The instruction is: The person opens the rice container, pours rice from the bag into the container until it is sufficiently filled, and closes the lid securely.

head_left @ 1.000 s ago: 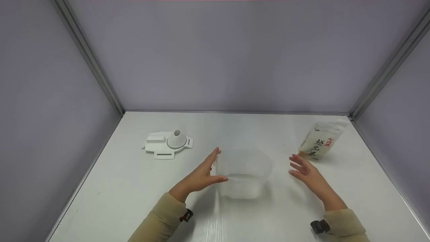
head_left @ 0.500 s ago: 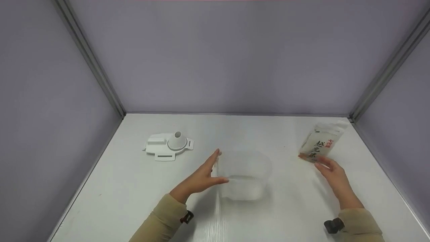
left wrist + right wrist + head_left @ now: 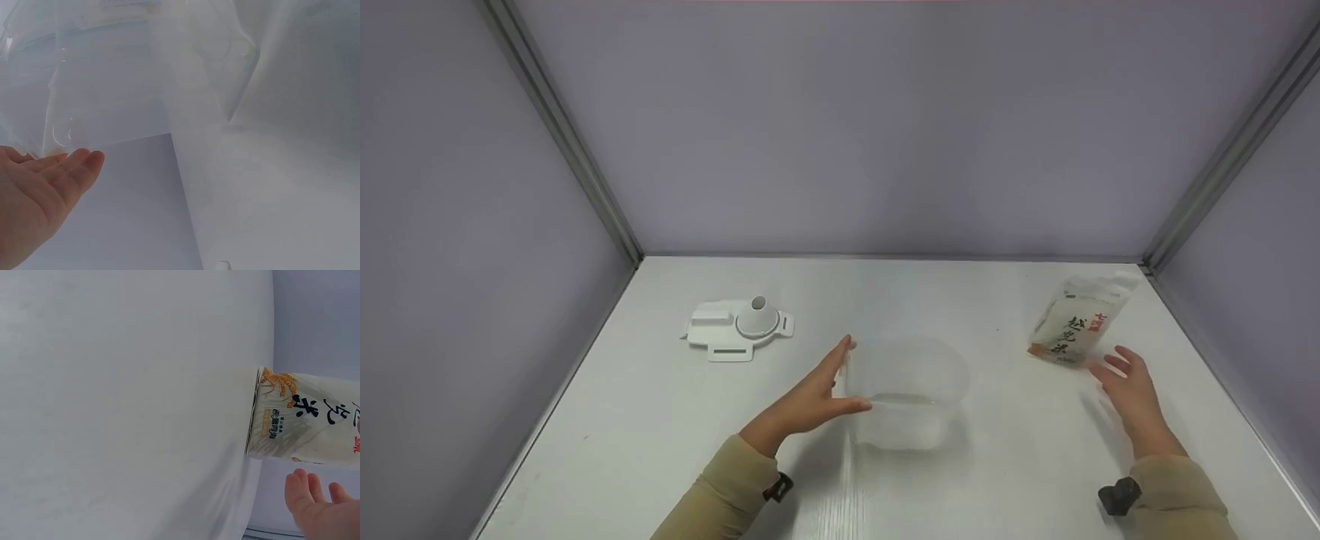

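A clear plastic container (image 3: 907, 427) stands on the white table in the middle of the head view. My left hand (image 3: 814, 394) rests against its left side, thumb and fingers spread and fairly straight. In the left wrist view, the fingertips (image 3: 93, 160) lie right at the container's see-through wall (image 3: 107, 84). A bag of rice (image 3: 1076, 319) with black and red lettering stands at the far right. Just right of its lower end is my right hand (image 3: 1132, 390), fingers loosely bent and holding nothing. The right wrist view has the bag (image 3: 304, 419) a little above those fingers.
A white plastic lid-like part (image 3: 720, 330) with a round spout lies at the back left of the white table (image 3: 660, 465). Grey panels (image 3: 885, 135) wall the table in at the back and both sides.
My right hand has moved right, from between the container and the bag, across the front of the bag's base to its right side. The left hand stays at the container.
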Demonstrator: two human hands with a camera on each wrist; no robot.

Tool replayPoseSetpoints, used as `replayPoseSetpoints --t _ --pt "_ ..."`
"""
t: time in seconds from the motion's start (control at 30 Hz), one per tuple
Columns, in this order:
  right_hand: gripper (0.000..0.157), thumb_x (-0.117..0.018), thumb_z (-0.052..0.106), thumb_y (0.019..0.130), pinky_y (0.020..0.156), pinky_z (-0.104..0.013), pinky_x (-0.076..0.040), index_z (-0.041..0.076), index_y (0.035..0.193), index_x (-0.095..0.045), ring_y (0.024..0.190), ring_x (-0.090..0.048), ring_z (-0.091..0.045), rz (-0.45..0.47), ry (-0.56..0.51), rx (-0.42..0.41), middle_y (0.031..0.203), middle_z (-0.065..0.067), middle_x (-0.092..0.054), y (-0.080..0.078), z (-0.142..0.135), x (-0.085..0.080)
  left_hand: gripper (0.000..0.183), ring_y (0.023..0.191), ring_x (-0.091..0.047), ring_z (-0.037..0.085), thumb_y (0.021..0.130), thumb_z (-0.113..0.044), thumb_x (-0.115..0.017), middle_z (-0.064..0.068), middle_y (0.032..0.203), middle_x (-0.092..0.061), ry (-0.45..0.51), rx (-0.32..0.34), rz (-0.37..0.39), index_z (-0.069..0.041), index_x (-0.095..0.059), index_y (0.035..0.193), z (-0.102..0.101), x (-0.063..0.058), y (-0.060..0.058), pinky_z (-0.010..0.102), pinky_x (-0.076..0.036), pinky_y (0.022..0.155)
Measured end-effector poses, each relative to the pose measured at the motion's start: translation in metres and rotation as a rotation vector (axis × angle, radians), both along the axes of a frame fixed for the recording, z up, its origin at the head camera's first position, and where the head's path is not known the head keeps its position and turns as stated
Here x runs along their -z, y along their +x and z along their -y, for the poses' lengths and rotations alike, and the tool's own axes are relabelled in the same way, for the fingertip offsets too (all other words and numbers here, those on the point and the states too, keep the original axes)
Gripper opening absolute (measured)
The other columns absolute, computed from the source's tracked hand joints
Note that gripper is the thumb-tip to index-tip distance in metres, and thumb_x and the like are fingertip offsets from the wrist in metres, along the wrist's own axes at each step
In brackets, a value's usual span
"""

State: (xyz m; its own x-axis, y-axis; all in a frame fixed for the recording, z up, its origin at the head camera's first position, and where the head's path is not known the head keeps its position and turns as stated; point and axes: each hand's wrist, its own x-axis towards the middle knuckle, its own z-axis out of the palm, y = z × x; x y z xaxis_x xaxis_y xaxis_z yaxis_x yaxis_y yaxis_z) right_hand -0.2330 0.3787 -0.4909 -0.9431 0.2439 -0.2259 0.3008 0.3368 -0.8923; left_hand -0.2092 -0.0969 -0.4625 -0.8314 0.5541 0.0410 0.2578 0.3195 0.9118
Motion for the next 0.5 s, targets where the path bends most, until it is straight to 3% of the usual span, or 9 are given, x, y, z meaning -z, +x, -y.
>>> replayPoseSetpoints --t 0.5 --pt "0.090 -0.051 0.043 0.094 0.108 -0.048 -0.024 0.003 0.147 0.008 0.135 -0.019 -0.041 0.021 0.014 -0.065 0.151 -0.026 -0.007 -0.0096 -0.0087 0.0031 0.100 0.140 -0.011 0.021 0.084 -0.040 -0.068 0.002 0.155 -0.008 -0.016 -0.002 -0.024 -0.016 0.001 0.150 0.0014 -0.0005 0.0008 0.049 -0.026 0.106"
